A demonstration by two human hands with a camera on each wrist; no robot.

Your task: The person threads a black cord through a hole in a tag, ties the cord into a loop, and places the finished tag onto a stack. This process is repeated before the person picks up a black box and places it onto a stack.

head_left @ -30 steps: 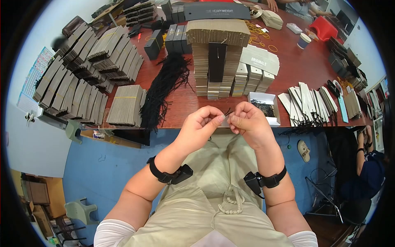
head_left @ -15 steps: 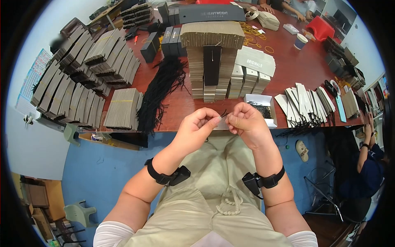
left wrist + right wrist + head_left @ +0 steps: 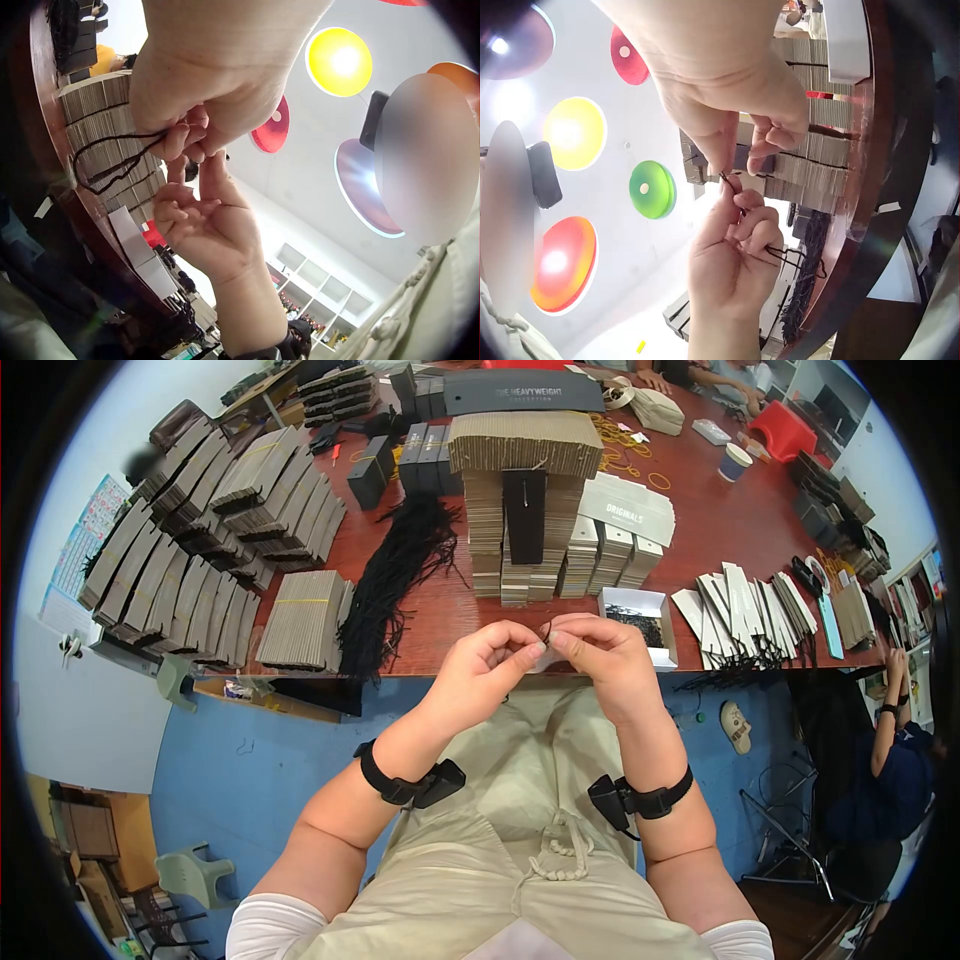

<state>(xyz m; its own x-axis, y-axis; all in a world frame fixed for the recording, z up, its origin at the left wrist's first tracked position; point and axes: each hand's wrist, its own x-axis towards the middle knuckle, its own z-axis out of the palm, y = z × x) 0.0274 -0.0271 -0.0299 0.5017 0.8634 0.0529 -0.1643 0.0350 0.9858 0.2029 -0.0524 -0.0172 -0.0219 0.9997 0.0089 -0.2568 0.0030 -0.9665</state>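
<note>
Left hand [image 3: 478, 678] pinching black cord [image 3: 120, 137], loop hanging from my fingers, right hand [image 3: 612, 665] fingertips at its end, can't tell if gripping, cord by table's [image 3: 740, 530] near edge.

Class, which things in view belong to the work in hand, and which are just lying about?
Probably the job:
cord at the fingertips of the left hand and right hand
black cord bundle
corded tags

Probably just lying about:
paper cup
shoe on the floor
</note>
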